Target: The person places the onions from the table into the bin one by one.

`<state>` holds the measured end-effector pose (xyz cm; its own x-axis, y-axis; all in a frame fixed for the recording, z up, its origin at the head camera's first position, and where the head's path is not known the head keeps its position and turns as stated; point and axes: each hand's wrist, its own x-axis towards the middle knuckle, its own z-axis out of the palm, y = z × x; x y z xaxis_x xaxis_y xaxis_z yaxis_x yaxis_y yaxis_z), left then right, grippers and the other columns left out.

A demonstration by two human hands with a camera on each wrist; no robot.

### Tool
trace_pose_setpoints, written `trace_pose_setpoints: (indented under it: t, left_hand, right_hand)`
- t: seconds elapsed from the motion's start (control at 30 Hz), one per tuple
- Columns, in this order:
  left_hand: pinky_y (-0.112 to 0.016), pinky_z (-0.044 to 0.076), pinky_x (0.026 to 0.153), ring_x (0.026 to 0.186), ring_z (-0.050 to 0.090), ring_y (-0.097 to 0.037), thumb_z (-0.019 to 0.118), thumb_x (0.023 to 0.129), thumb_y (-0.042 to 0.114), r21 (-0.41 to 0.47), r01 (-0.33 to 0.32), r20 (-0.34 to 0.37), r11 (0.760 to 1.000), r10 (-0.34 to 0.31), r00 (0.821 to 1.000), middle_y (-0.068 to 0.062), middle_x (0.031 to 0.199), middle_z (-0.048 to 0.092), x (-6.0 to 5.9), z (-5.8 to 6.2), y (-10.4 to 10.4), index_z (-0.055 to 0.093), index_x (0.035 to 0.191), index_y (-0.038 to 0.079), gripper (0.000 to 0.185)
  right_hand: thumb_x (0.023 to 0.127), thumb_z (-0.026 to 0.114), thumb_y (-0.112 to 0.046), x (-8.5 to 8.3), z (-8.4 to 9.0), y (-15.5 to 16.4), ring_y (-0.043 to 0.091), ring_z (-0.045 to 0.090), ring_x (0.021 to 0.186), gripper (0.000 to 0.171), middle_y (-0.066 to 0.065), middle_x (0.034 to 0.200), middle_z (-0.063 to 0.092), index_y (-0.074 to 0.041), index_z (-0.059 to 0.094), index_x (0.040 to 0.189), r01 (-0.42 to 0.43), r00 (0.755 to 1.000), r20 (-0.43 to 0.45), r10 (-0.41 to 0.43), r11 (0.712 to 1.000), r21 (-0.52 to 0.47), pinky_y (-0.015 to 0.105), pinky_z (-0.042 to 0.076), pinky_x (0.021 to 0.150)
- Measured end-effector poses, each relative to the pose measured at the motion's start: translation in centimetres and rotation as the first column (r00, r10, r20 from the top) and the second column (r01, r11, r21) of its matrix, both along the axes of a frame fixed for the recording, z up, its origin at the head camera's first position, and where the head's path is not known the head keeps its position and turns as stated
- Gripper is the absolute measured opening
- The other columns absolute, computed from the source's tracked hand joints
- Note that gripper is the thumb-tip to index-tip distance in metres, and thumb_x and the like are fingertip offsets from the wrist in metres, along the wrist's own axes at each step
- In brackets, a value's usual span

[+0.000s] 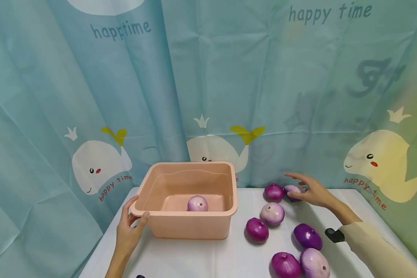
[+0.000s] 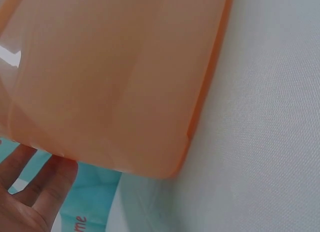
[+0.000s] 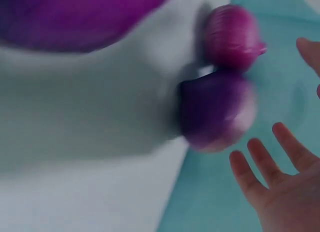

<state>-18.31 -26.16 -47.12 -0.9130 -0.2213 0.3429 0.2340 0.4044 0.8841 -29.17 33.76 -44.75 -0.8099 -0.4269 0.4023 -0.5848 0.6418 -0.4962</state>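
A pink plastic bin (image 1: 189, 226) stands on the table with one pale purple onion (image 1: 197, 203) inside. My left hand (image 1: 128, 227) holds the bin's front left corner, thumb at the front rim and fingers along the left side; in the left wrist view the fingertips (image 2: 65, 164) meet its edge. At the back right, my right hand (image 1: 314, 191) reaches over a purple and white onion (image 1: 293, 192), fingers spread. The right wrist view has that onion (image 3: 217, 112) just beyond the fingertips, with a gap between. A red onion (image 1: 273, 192) sits right beside it.
Nearer on the white table (image 1: 194, 258) lie a pale onion (image 1: 272, 214), a red onion (image 1: 257, 230), a dark purple onion (image 1: 307, 236), another red onion (image 1: 285, 265) and another pale onion (image 1: 314, 263). A blue whale-print curtain (image 1: 215, 77) hangs behind the table.
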Motion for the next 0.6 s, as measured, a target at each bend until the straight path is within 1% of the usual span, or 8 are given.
trace_pose_setpoints:
  t: [0.1,0.2,0.3,0.37,0.47,0.53,0.6]
  left_hand:
    - [-0.014,0.053,0.075,0.1,0.056,0.006,0.068,0.1,0.014,0.006,-0.001,-0.003,1.0,0.001,1.0,-0.016,0.157,0.043,0.0,0.0,0.0,0.036,0.158,0.019,0.066]
    - [-0.014,0.053,0.075,0.1,0.056,0.006,0.067,0.1,0.014,0.007,-0.004,0.002,1.0,0.004,1.0,-0.016,0.157,0.044,0.1,-0.1,0.0,0.036,0.157,0.019,0.066]
    - [-0.014,0.053,0.075,0.1,0.056,0.006,0.067,0.1,0.015,0.0,-0.012,0.011,1.0,0.012,1.0,-0.016,0.157,0.044,0.2,-0.1,0.0,0.036,0.157,0.019,0.065]
    - [-0.014,0.052,0.075,0.1,0.056,0.007,0.067,0.1,0.016,-0.004,-0.017,0.016,1.0,0.017,1.0,-0.016,0.157,0.044,0.2,-0.1,0.1,0.036,0.157,0.019,0.065]
    - [-0.014,0.052,0.075,0.1,0.056,0.006,0.067,0.1,0.016,-0.004,-0.02,0.012,1.0,0.02,1.0,-0.015,0.157,0.043,0.2,-0.1,0.1,0.036,0.157,0.019,0.065]
    - [-0.014,0.053,0.075,0.1,0.056,0.006,0.067,0.1,0.015,-0.005,-0.019,0.005,1.0,0.019,1.0,-0.015,0.157,0.043,0.1,-0.1,0.1,0.036,0.157,0.019,0.065]
    - [-0.014,0.053,0.075,0.099,0.056,0.006,0.067,0.1,0.015,-0.007,-0.016,-0.004,1.0,0.016,1.0,-0.015,0.157,0.043,0.1,-0.1,0.1,0.037,0.157,0.019,0.065]
  right_hand:
    - [0.083,0.086,-0.015,-0.1,-1.7,1.0,0.042,0.059,0.115,0.06,0.018,0.132,0.066,-0.004,0.063,0.137,0.007,0.997,-0.082,-0.006,1.0,0.018,0.059,0.053,0.086]
    - [0.08,0.087,-0.011,-0.1,-3.0,1.7,0.04,0.061,0.109,0.058,0.018,0.125,0.068,-0.004,0.064,0.133,0.01,0.994,-0.113,-0.006,0.999,0.035,0.057,0.055,0.083]
    - [0.077,0.088,-0.008,-0.1,-4.0,2.2,0.036,0.061,0.104,0.058,0.019,0.122,0.068,-0.002,0.066,0.13,0.017,0.993,-0.118,-0.01,0.998,0.059,0.049,0.055,0.079]
    - [0.075,0.089,-0.006,-0.1,-4.5,2.3,0.035,0.061,0.102,0.059,0.02,0.121,0.068,-0.001,0.066,0.129,0.027,0.992,-0.125,-0.017,0.997,0.075,0.047,0.053,0.078]
    - [0.072,0.088,-0.003,-0.1,-4.9,2.4,0.035,0.061,0.1,0.061,0.021,0.12,0.068,0.0,0.065,0.129,0.047,0.991,-0.128,-0.036,0.995,0.083,0.046,0.051,0.077]
    - [0.073,0.087,-0.001,-0.2,-5.0,2.4,0.035,0.061,0.099,0.061,0.021,0.12,0.068,0.001,0.064,0.129,0.064,0.99,-0.13,-0.053,0.995,0.081,0.047,0.051,0.076]
    - [0.074,0.087,-0.002,-0.2,-5.0,2.4,0.033,0.061,0.096,0.061,0.021,0.118,0.068,0.0,0.063,0.13,0.083,0.99,-0.125,-0.072,0.993,0.085,0.045,0.05,0.074]
